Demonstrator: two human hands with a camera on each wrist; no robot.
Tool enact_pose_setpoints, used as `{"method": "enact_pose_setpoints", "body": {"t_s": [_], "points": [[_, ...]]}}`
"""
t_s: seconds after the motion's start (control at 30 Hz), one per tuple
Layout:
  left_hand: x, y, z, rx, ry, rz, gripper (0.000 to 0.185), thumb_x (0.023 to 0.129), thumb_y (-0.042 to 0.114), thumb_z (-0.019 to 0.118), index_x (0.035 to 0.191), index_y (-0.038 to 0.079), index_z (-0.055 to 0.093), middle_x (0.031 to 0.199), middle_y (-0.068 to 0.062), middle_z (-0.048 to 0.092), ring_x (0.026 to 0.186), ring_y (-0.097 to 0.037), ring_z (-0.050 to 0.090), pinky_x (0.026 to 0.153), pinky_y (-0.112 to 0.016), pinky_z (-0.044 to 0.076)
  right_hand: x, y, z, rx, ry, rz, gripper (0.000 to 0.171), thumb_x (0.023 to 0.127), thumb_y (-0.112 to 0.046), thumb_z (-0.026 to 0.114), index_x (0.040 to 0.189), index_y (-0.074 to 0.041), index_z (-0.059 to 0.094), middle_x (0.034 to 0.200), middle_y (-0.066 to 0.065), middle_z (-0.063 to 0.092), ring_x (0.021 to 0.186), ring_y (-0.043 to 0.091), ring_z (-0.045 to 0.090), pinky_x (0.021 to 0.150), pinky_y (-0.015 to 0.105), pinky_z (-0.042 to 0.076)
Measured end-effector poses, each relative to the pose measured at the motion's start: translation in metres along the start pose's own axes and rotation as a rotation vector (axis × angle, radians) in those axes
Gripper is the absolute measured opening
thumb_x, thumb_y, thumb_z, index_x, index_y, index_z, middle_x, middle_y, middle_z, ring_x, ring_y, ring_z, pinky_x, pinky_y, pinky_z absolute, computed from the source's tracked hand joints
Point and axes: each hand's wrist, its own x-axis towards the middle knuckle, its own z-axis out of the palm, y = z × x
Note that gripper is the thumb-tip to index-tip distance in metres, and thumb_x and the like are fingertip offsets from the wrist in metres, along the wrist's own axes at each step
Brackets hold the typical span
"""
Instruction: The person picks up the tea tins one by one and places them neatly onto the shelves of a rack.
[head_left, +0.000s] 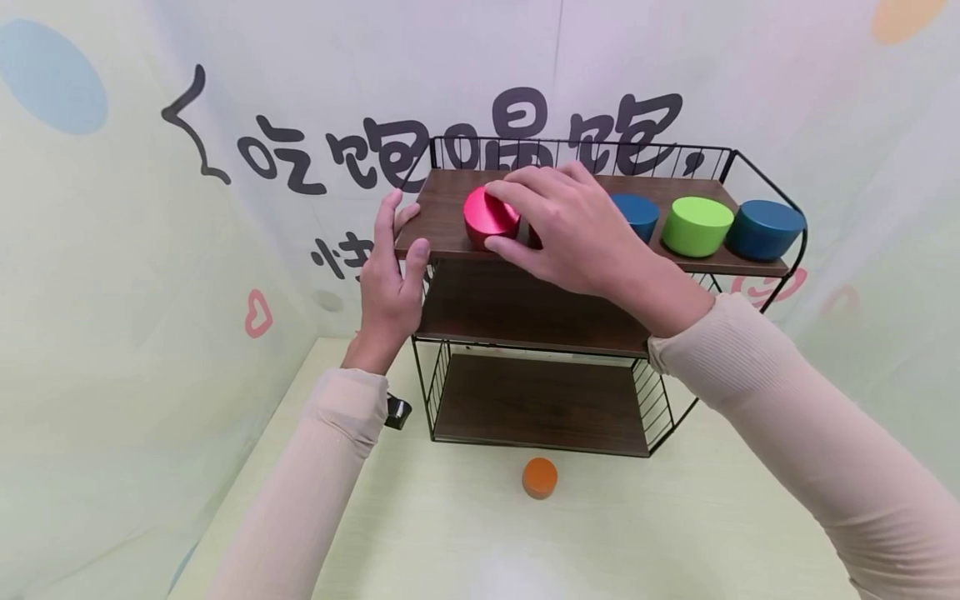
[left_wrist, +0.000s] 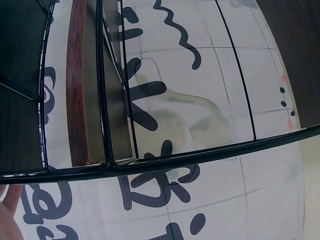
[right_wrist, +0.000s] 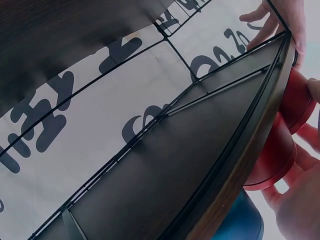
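Sleeves: cream, nearest the camera, reaching up to the rack.
Left hand: fingers curled round the rack's left top corner, thumb on the shelf edge.
Red tin: on the rack's top shelf, left part.
Right hand: fingers and thumb clamped round the red tin.
Further right on that shelf: blue tin, green tin, second blue tin.
Orange tin: on the table, before the rack.

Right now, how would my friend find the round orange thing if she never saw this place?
Find the wire shelf rack against the wall. Look down at the pale table before its bottom shelf. The small orange tin sits there alone, while every other tin is on the top shelf.
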Motion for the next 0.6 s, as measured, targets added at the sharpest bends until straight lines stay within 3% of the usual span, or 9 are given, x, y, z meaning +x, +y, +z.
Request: {"method": "enact_pose_setpoints", "body": {"t_s": [0.3,0.6], "points": [[0.0,0.0,0.0006,0.004,-0.001,-0.002,0.063,0.103,0.05,0.043,0.152,0.012,0.034,0.141,-0.004,0.057,0.13,-0.011,0.051,0.09,-0.039,0.043,0.0014,0.0025,0.0032,-0.026,-0.075,0.106,0.054,0.095,-0.043,0.064,0.137,-0.009,0.059,0.128,0.013,0.064,0.124,0.03,0.055,0.104,0.048,0.034],[-0.0003,-0.0001,0.0005,0.006,-0.003,-0.002,0.064,0.102,0.05,0.043,0.152,0.011,0.033,0.142,-0.005,0.056,0.131,-0.011,0.05,0.096,-0.04,0.043,-0.001,0.0038,0.0023,-0.034,-0.07,0.125,0.054,0.094,-0.043,0.064,0.137,-0.01,0.059,0.127,0.012,0.064,0.123,0.031,0.054,0.102,0.049,0.035]]}}
